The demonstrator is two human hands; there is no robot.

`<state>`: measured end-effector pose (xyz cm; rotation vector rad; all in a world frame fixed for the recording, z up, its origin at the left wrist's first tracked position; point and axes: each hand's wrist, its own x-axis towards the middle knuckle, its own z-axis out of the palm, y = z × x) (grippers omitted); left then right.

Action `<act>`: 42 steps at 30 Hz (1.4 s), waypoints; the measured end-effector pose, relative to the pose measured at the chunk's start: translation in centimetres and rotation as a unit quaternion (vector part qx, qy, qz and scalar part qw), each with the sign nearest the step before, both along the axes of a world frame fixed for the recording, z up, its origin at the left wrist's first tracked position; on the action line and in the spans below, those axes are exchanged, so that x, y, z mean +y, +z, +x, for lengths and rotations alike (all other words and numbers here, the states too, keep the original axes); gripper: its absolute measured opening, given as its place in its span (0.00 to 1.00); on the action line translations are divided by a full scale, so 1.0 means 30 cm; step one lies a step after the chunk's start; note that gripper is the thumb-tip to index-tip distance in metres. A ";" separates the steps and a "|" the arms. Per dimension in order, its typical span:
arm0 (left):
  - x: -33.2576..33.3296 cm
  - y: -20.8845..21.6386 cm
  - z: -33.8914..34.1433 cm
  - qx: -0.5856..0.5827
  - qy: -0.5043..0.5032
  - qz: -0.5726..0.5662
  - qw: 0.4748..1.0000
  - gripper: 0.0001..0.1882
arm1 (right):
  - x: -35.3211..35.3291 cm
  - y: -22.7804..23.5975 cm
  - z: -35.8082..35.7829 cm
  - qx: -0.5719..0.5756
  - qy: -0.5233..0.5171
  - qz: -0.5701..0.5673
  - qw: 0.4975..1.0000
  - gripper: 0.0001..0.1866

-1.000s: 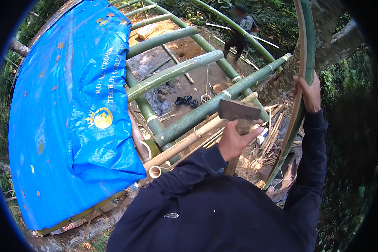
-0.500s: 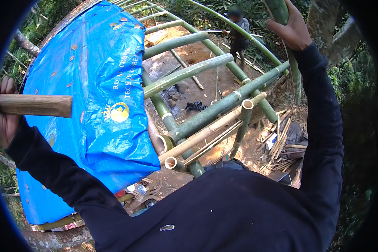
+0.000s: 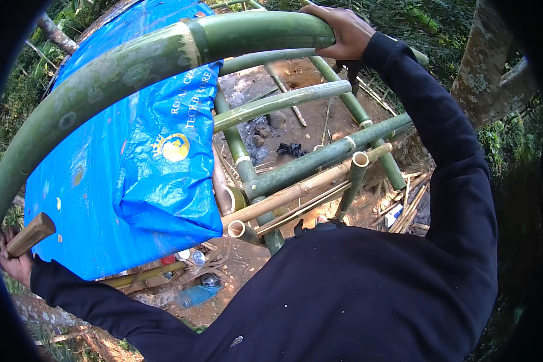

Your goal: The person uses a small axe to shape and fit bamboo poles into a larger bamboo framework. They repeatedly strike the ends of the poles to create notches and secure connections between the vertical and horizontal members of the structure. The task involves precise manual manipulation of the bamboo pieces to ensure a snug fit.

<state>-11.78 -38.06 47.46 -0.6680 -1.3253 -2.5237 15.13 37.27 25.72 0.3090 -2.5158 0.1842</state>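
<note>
A thick green bamboo pole (image 3: 123, 69) arches across the upper left, over the blue tarp (image 3: 163, 199). Its near right end is in the grasp of my right hand (image 3: 349, 35), the fingers wrapped over the cut end. At the far left, my left hand (image 3: 17, 258) is closed round a short wooden stick (image 3: 33, 234), perhaps a tool's handle; its other end is hidden. The pole's left end comes down beside that hand; whether they touch, I cannot tell.
Below me is a frame of green bamboo rafters (image 3: 283, 105) and a crossing beam (image 3: 332, 154). An upright bamboo post (image 3: 353, 181) stands near my body. A person (image 3: 349, 71) stands on the ground beyond, mostly hidden. A tree trunk (image 3: 479, 66) rises on the right.
The bamboo pole has swung from upright at the right to lying across the upper left. My right hand moved left with it; my left hand went lower with the wooden stick.
</note>
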 end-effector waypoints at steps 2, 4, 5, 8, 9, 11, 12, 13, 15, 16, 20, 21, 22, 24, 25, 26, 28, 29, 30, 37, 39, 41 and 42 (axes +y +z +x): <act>-0.004 -0.128 0.023 -0.044 -0.054 0.004 0.998 0.21 | 0.077 -0.101 -0.034 0.014 -0.002 0.029 0.999 0.36; 0.099 -0.252 0.105 -0.049 -0.032 0.000 0.998 0.21 | 0.139 -0.180 -0.054 -0.028 -0.021 0.012 0.999 0.40; 0.209 -0.318 0.172 -0.062 0.003 0.014 0.998 0.21 | 0.161 -0.210 -0.058 -0.039 -0.038 0.009 0.998 0.40; 0.302 -0.445 0.213 -0.062 -0.087 0.007 0.994 0.19 | 0.256 -0.357 -0.123 -0.020 -0.037 -0.009 0.999 0.38; 0.324 -0.509 0.194 -0.058 -0.130 0.003 0.990 0.19 | 0.282 -0.405 -0.140 -0.048 -0.052 -0.019 0.997 0.37; 0.489 -0.591 0.230 -0.081 -0.104 0.030 0.991 0.19 | 0.340 -0.469 -0.168 -0.086 -0.087 -0.039 0.992 0.36; 0.566 -0.616 0.245 -0.104 -0.087 0.049 0.990 0.19 | 0.362 -0.511 -0.175 -0.099 -0.108 -0.052 0.988 0.35; 0.628 -0.631 0.253 -0.113 -0.081 0.050 0.989 0.20 | 0.401 -0.547 -0.188 -0.104 -0.125 -0.043 0.986 0.35; 0.752 -0.737 0.218 -0.151 -0.075 0.062 0.984 0.21 | 0.467 -0.625 -0.170 -0.147 -0.174 -0.068 0.971 0.35; 0.802 -0.755 0.223 -0.161 -0.061 0.064 0.983 0.20 | 0.480 -0.645 -0.173 -0.168 -0.206 -0.071 0.961 0.35; 0.980 -0.889 0.177 -0.192 -0.081 0.054 0.976 0.20 | 0.620 -0.816 -0.158 -0.199 -0.275 -0.104 0.935 0.36; 1.013 -0.908 0.178 -0.190 -0.065 0.054 0.978 0.20 | 0.643 -0.846 -0.170 -0.211 -0.279 -0.116 0.930 0.36; 1.031 -0.901 0.198 -0.192 -0.048 0.060 0.978 0.20 | 0.636 -0.848 -0.207 -0.221 -0.274 -0.129 0.927 0.36; 1.088 -0.913 0.234 -0.201 -0.028 0.072 0.977 0.20 | 0.658 -0.889 -0.233 -0.200 -0.267 -0.138 0.932 0.30; 1.109 -0.931 0.235 -0.198 -0.022 0.065 0.978 0.18 | 0.685 -0.924 -0.237 -0.194 -0.275 -0.134 0.932 0.30; 1.127 -0.946 0.233 -0.199 -0.038 0.061 0.977 0.18 | 0.716 -0.957 -0.236 -0.187 -0.283 -0.129 0.932 0.31; 1.155 -0.985 0.229 -0.206 -0.067 0.051 0.975 0.16 | 0.761 -1.008 -0.233 -0.212 -0.290 -0.124 0.925 0.31; 1.161 -1.008 0.219 -0.207 -0.079 0.061 0.973 0.13 | 0.770 -1.035 -0.236 -0.206 -0.292 -0.127 0.925 0.32; 1.172 -1.017 0.213 -0.209 -0.066 0.056 0.974 0.13 | 0.773 -1.052 -0.244 -0.212 -0.295 -0.127 0.923 0.31; 1.284 -1.068 0.183 -0.226 -0.040 0.017 0.973 0.13 | 0.880 -1.135 -0.257 -0.237 -0.301 -0.107 0.917 0.31; 1.307 -1.098 0.165 -0.235 -0.059 0.017 0.970 0.12 | 0.887 -1.112 -0.261 -0.323 -0.301 -0.088 0.893 0.46; 1.291 -1.112 0.150 -0.234 -0.044 0.020 0.971 0.09 | 0.798 -0.954 -0.311 -0.383 -0.279 -0.059 0.879 0.60; 1.307 -1.120 0.147 -0.233 -0.055 0.011 0.971 0.09 | 0.748 -0.903 -0.315 -0.394 -0.270 -0.056 0.877 0.66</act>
